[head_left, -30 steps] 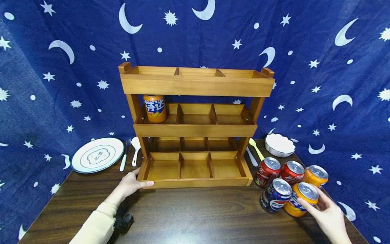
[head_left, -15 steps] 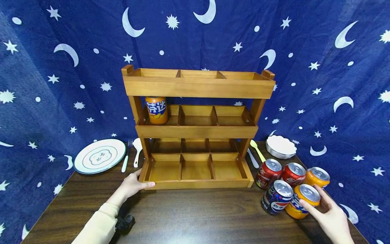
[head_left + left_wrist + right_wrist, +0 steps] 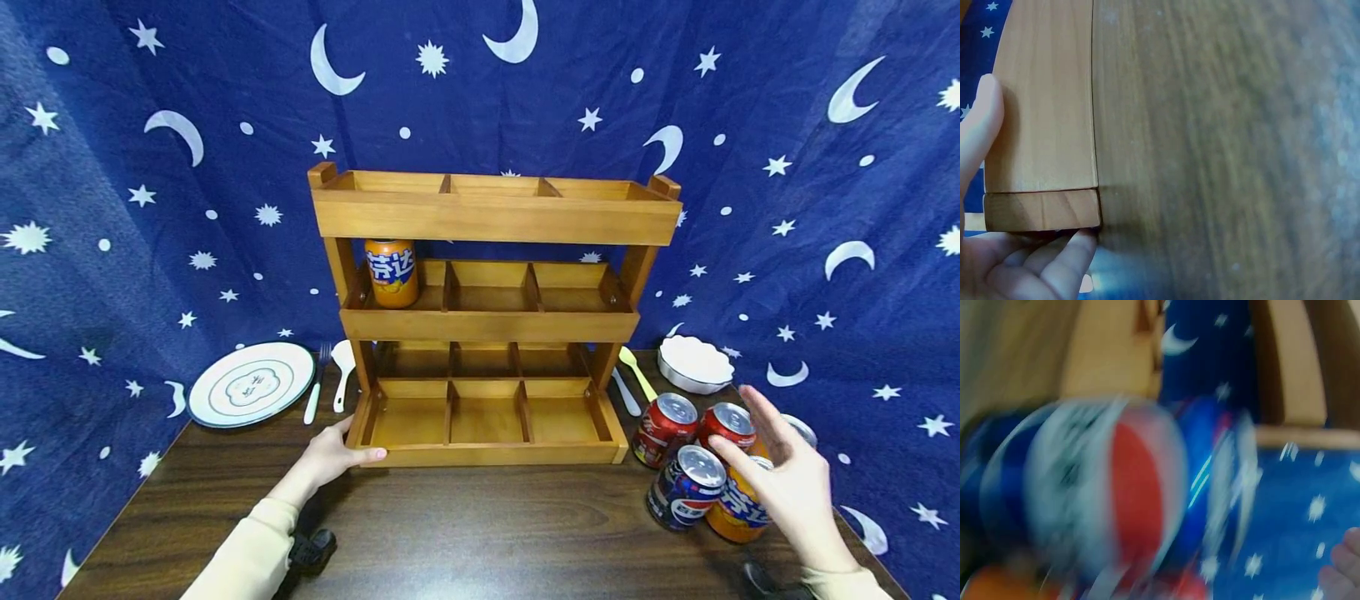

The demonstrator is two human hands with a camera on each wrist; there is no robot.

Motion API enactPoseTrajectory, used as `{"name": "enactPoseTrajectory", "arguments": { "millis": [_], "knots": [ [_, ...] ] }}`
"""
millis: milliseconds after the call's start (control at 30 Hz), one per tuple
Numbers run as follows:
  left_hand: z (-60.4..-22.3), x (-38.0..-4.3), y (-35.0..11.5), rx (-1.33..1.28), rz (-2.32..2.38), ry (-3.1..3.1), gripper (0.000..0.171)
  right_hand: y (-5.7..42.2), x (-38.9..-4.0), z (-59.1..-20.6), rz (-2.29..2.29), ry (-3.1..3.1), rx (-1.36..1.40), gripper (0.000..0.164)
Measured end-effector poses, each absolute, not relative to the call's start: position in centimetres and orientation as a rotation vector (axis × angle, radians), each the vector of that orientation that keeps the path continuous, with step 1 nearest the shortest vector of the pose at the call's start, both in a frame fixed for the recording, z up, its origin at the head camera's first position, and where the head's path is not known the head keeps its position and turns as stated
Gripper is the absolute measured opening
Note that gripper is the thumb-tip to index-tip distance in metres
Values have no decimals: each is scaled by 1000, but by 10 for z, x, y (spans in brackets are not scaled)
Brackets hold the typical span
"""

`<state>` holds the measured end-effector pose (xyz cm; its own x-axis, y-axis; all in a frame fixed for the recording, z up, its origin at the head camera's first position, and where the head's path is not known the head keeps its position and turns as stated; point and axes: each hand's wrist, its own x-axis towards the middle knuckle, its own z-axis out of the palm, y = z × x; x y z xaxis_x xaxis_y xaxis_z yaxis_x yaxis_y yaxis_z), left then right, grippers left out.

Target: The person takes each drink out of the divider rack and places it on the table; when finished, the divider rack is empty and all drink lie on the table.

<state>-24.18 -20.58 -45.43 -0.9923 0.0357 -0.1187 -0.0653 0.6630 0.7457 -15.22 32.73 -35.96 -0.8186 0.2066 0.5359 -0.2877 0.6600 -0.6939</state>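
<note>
A three-tier wooden rack [image 3: 487, 327] stands mid-table, an orange soda can [image 3: 392, 279] in its middle tier's left compartment. My left hand [image 3: 333, 452] grips the rack's lower left corner; in the left wrist view the thumb [image 3: 985, 119] lies on the front board and fingers curl round the end. At the right, my right hand [image 3: 797, 479] hovers over the cans, fingers spread, holding nothing. It partly hides a front orange soda can [image 3: 731, 517] and another behind. Beside them stand a Pepsi can [image 3: 684, 493], blurred in the right wrist view, and two red cola cans [image 3: 662, 435].
A white plate [image 3: 217, 400], a fork [image 3: 313, 400] and a white spoon [image 3: 342, 375] lie left of the rack. To its right are a knife [image 3: 626, 396], a yellow-green spoon [image 3: 639, 377] and a fluted white dish [image 3: 696, 379]. A blue star-patterned cloth [image 3: 480, 100] hangs behind.
My right hand has let go of the front orange soda can and risen up and slightly left, its fingers spreading. The left hand keeps its grip on the rack. The head view has shifted slightly.
</note>
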Motion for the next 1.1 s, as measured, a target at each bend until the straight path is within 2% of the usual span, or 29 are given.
{"name": "enactPoseTrajectory", "arguments": {
  "millis": [200,467,867,1000,1100],
  "knots": [
    [-453,-244,-207,5,1270,2746,99,275,-194,-341,1256,-2155,372,67],
    [-450,-241,-206,20,1284,2784,99,168,-226,-291,1314,-2217,633,69],
    [-450,-245,-204,-7,1329,2782,97,70,-306,-264,1359,-2307,665,75],
    [-452,-241,-204,-12,1312,2806,93,38,-321,-253,1367,-2391,594,83],
    [-455,-237,-203,-9,1319,2802,91,16,-328,-247,1343,-2447,570,83]
  ]
}}
